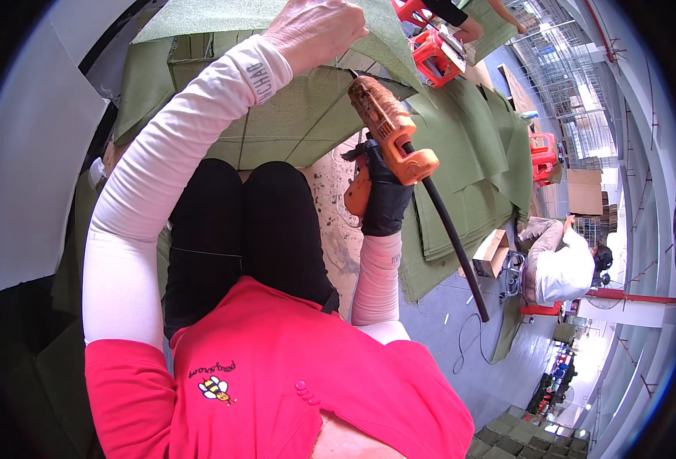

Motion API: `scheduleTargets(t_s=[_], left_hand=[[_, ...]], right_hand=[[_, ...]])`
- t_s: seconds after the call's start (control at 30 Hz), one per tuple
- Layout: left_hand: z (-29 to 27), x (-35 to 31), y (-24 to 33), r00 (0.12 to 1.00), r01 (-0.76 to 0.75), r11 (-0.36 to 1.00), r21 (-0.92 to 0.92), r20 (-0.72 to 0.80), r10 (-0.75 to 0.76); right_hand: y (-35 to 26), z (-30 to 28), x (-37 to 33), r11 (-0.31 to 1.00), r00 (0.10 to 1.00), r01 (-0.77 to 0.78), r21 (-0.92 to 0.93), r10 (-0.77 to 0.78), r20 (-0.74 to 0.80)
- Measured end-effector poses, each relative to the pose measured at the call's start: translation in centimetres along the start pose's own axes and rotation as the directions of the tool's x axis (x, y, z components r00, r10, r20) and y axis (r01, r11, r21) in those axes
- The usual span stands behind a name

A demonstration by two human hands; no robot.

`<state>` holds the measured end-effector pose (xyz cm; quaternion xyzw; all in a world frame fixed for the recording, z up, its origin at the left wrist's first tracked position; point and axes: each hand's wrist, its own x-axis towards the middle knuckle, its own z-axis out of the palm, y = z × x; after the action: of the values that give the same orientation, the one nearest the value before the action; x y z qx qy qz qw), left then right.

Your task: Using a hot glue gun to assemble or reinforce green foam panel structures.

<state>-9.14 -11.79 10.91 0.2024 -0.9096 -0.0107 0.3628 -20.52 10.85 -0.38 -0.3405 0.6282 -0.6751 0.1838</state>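
Orange glue gun (386,118) is being gripped by right hand (384,183); green fabric (208,18), best kept taut, is being handled by left hand (317,32), grip unclear.

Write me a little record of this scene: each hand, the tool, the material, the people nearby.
Left hand: raised at a light green sheet; exact grip unclear
Right hand: black-gloved, around the glue gun's handle
Tool: orange glue gun, black stick out the back
Material: overlapping green sheets, right
Others: seated person in white; another person, partly visible, top
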Motion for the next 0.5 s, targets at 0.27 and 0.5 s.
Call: scheduleTargets(t_s=[0.27,0.5], left_hand=[[0.2,0.4,-0.2,1.0,-0.004,1.0,0.002,0.02,0.004],[0.3,0.3,-0.6,0.999,-0.019,0.999,-0.032,0.042,0.021]], right_hand=[[2.3,0.0,0.3,0.989,0.988,0.125,-0.078,-0.131,-0.078],[1.2,0.6,-0.2,1.0,1.0,0.002,0.01,-0.002,0.015]])
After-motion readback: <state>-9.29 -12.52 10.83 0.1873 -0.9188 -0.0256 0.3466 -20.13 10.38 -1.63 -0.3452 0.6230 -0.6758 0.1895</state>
